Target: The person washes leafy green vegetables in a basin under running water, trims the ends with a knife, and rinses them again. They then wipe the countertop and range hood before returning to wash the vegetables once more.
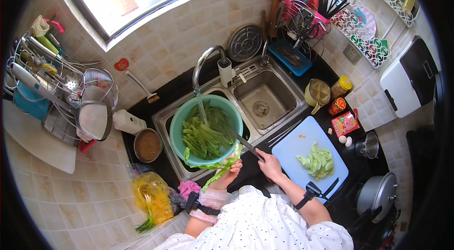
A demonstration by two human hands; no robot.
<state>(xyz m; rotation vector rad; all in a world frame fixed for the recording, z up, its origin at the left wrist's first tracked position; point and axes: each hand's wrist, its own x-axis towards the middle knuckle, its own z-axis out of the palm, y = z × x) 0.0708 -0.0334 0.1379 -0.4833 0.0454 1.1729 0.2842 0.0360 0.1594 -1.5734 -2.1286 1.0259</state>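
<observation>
My left hand [230, 172] holds long green leafy stems [221, 168] at the near rim of a teal plastic basin [175, 141]. In the basin, many green leaves [204, 136] lie in water, and a stream runs onto them from the curved chrome faucet [198, 69]. My right hand [270, 166] grips a knife [248, 143] by its handle; its blade points over the basin's right rim toward the leaves. To the right of that hand a pale blue cutting board [287, 140] bears sliced light green vegetable [317, 161].
The basin sits in the left bowl of a steel double sink [262, 101]. A bowl of brown liquid [148, 145] and a yellow plastic bag [156, 196] with scallions are at left. A measuring jug [316, 94], jars, eggs [345, 140] and a pressure cooker [377, 196] stand at right.
</observation>
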